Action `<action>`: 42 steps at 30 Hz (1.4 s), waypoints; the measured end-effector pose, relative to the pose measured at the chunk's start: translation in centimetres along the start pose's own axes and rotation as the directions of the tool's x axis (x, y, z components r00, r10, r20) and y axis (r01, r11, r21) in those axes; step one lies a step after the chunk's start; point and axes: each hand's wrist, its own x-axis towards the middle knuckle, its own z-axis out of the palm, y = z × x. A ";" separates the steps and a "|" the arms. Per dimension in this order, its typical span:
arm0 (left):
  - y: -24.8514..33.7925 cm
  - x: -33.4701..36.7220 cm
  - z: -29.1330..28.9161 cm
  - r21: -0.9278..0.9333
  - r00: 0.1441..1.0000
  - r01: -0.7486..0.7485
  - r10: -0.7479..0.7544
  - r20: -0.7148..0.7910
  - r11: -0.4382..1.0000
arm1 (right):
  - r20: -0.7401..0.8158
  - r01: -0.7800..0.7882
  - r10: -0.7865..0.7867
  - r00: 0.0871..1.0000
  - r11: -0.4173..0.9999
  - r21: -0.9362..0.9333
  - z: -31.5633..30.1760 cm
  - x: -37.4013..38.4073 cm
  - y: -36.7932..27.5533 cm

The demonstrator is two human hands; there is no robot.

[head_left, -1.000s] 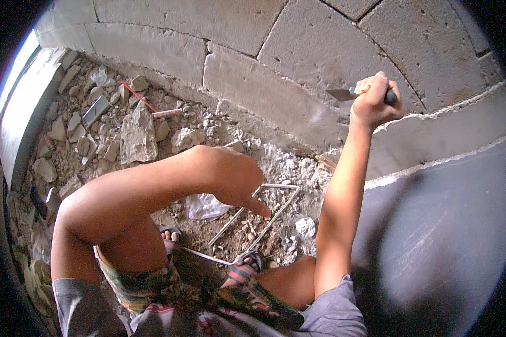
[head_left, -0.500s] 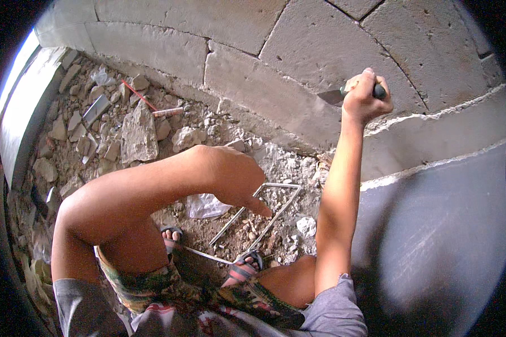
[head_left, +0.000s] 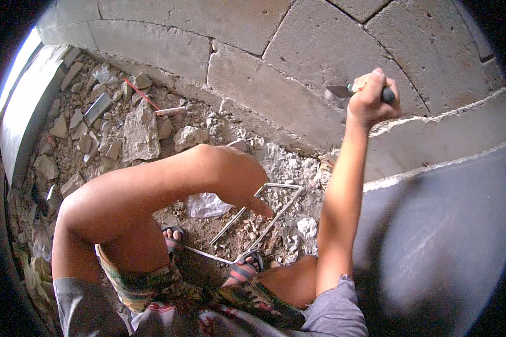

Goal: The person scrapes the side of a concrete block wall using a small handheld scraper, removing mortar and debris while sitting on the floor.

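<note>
We are clenching our right hand point(head_left: 374, 102) around the trowel point(head_left: 338, 91), our arm reaching almost straight out in front of us. The trowel's blade is pointing left out of the fist, and the dark, rounded end of its handle is showing on the fist's other side. It is sitting in front of the wall point(head_left: 258, 70) of pale grey blocks; whether the blade is touching the wall, we cannot tell. We are bending our left arm across our front, and the left hand point(head_left: 237, 174) is drooping at the wrist with its back toward us and one digit sticking out. Its palm is facing away, so we cannot tell whether it is grasping anything. Beyond it, a thin white frame point(head_left: 276, 218) is lying on the rubble point(head_left: 104, 158), partly hidden by the hand. A clear bag point(head_left: 209, 206) is resting just left of the frame, and a white lump point(head_left: 307, 227) is lying to its right. Farther off to the left, a red stick point(head_left: 140, 94) is lying near a broad slab point(head_left: 141, 135). We are wearing striped sandals point(head_left: 243, 273), and a smooth grey panel point(head_left: 433, 224) is spreading out to our right.
</note>
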 end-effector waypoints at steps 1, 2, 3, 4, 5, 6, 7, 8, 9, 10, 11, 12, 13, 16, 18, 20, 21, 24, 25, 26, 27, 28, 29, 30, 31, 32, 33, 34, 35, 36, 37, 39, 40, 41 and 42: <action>0.3 0.0 -0.1 0.003 1.000 -0.011 0.011 -0.004 1.000 | 0.015 -0.016 0.016 1.000 1.000 -0.015 -0.5 0.4 0.2; 0.4 -0.2 -0.1 0.020 1.000 0.016 -0.015 -0.009 1.000 | 0.014 -0.020 0.020 1.000 1.000 -0.009 -0.3 0.5 -0.2; 0.4 -0.3 0.0 0.037 0.999 0.042 -0.042 -0.014 0.998 | 0.020 -0.014 0.012 1.000 0.996 0.088 -0.2 0.6 -0.8; 0.3 -0.3 0.1 0.036 0.999 0.048 -0.048 -0.012 0.998 | 0.026 -0.008 0.003 1.000 0.983 0.183 -0.2 0.6 -1.2; 0.3 -0.2 0.3 0.019 1.000 0.009 -0.009 -0.009 1.000 | 0.102 0.029 -0.056 0.993 0.968 0.248 -1.2 1.0 -1.3; 0.3 -0.1 0.4 0.002 0.999 -0.031 0.031 -0.007 1.000 | 0.088 0.013 -0.032 0.996 0.977 0.212 -1.1 1.0 -2.5; 0.3 0.0 0.3 0.001 0.999 -0.032 0.032 -0.005 0.999 | 0.034 -0.004 0.000 0.999 0.991 0.131 -0.8 0.4 -0.4; 0.2 0.1 0.1 -0.001 1.000 -0.010 0.011 0.005 1.000 | -0.022 -0.019 0.020 1.000 0.999 0.049 0.3 0.2 0.3; 0.2 0.2 0.0 -0.003 1.000 0.011 -0.011 0.014 1.000 | 0.037 -0.031 0.031 0.999 1.000 0.003 0.0 0.3 0.1; 0.3 0.2 -0.1 0.001 1.000 0.007 -0.007 0.010 1.000 | 0.037 -0.024 0.024 0.999 1.000 0.001 -0.2 0.7 -0.1; 0.1 0.2 0.2 0.020 1.000 0.009 -0.009 -0.005 1.000 | 0.018 -0.007 0.006 1.000 0.999 0.049 0.0 0.7 -0.5; 0.0 0.2 0.4 0.039 1.000 0.013 -0.012 -0.020 0.999 | -0.002 0.012 -0.011 1.000 0.995 0.096 0.2 0.6 -1.0; -0.2 0.3 0.7 0.036 1.000 0.020 -0.019 -0.017 0.999 | 0.125 0.054 -0.081 0.989 0.977 0.206 -0.9 1.2 -1.3; 0.5 0.9 0.9 0.039 0.997 -0.070 0.070 -0.006 0.997 | 0.041 0.053 -0.057 0.998 0.994 0.091 -1.1 1.0 0.6; 0.3 0.5 0.5 0.039 1.000 0.001 0.000 -0.026 0.999 | 0.026 -0.099 0.098 0.995 0.993 0.059 0.3 0.2 0.2; 0.3 0.7 0.7 0.044 1.000 -0.021 0.022 -0.010 0.999 | -0.015 -0.027 0.029 0.999 0.994 0.103 0.6 0.4 -0.5; 0.1 0.7 0.8 0.047 1.000 -0.026 0.026 0.000 0.999 | -0.015 -0.037 0.039 0.999 0.992 0.117 0.8 0.6 -1.1; 0.4 0.4 0.7 0.048 1.000 -0.020 0.020 0.008 0.999 | 0.083 0.013 -0.030 0.996 0.979 0.203 0.8 0.7 -1.0; 0.6 0.6 0.3 0.037 0.999 -0.014 0.012 0.042 0.999 | 0.066 -0.040 0.034 0.997 0.995 0.095 0.3 0.6 0.1; 0.6 0.5 0.3 0.043 0.999 -0.011 0.009 0.041 0.999 | 0.036 -0.104 0.104 0.994 0.995 0.008 0.8 0.1 0.5; 0.5 0.4 0.4 0.049 1.000 -0.008 0.008 -0.006 0.999 | 0.065 -0.055 0.058 0.996 0.997 -0.047 0.7 0.0 0.7; 0.4 0.3 0.4 0.055 0.999 -0.005 0.008 -0.052 0.998 | 0.061 -0.051 0.054 0.997 0.998 -0.044 0.5 0.4 0.7; 0.2 0.2 0.5 0.050 0.999 0.003 -0.001 -0.046 0.999 | 0.069 -0.019 0.012 0.998 0.995 0.098 0.8 0.6 -0.5; 0.0 0.1 0.8 0.028 0.999 -0.008 0.009 -0.043 1.000 | 0.073 0.003 -0.021 0.997 0.969 0.248 1.3 0.5 -1.5; -0.2 0.1 1.0 0.006 0.999 -0.018 0.019 -0.040 1.000 | 0.106 -0.047 0.022 0.994 0.970 0.239 1.6 0.2 -2.5; 0.0 0.4 0.9 0.005 0.999 -0.036 0.036 -0.039 0.999 | 0.108 -0.043 0.019 0.994 0.974 0.222 1.3 0.1 -1.0; 0.2 0.6 0.6 0.014 1.000 -0.023 0.023 -0.006 1.000 | 0.090 -0.091 0.086 0.992 0.994 0.056 1.0 -0.3 1.9; 0.3 0.7 0.4 0.024 1.000 -0.001 0.001 0.026 1.000 | 0.059 -0.144 0.150 0.987 0.984 -0.102 0.6 -1.1 4.3; -0.1 0.5 0.5 0.047 1.000 -0.005 0.005 -0.004 0.999 | 0.060 -0.115 0.134 0.989 0.961 -0.251 0.3 -2.2 5.6; -0.2 0.3 0.3 0.051 1.000 0.009 -0.009 -0.013 0.999 | 0.152 -0.064 0.088 0.984 0.985 -0.159 0.3 -2.3 4.9; -0.3 0.1 0.1 0.034 1.000 -0.008 0.009 -0.023 0.999 | 0.129 -0.043 0.048 0.991 0.998 -0.039 0.3 -1.8 4.2; 0.1 0.1 0.2 -0.014 1.000 0.012 -0.012 0.026 1.000 | 0.105 -0.052 0.035 0.994 0.986 0.158 0.8 -0.3 -0.1; -0.2 0.2 0.3 -0.019 1.000 0.013 -0.013 0.024 1.000 | 0.137 -0.036 0.008 0.991 0.979 0.202 1.0 0.4 -1.4; -0.4 0.6 0.6 -0.005 1.000 -0.003 0.003 0.015 1.000 | 0.127 -0.030 0.016 0.992 0.993 0.112 1.0 0.3 -0.9; -0.4 0.8 0.8 0.009 1.000 -0.013 0.013 0.009 1.000 | 0.114 -0.029 0.026 0.993 0.999 0.024 1.1 -0.2 0.3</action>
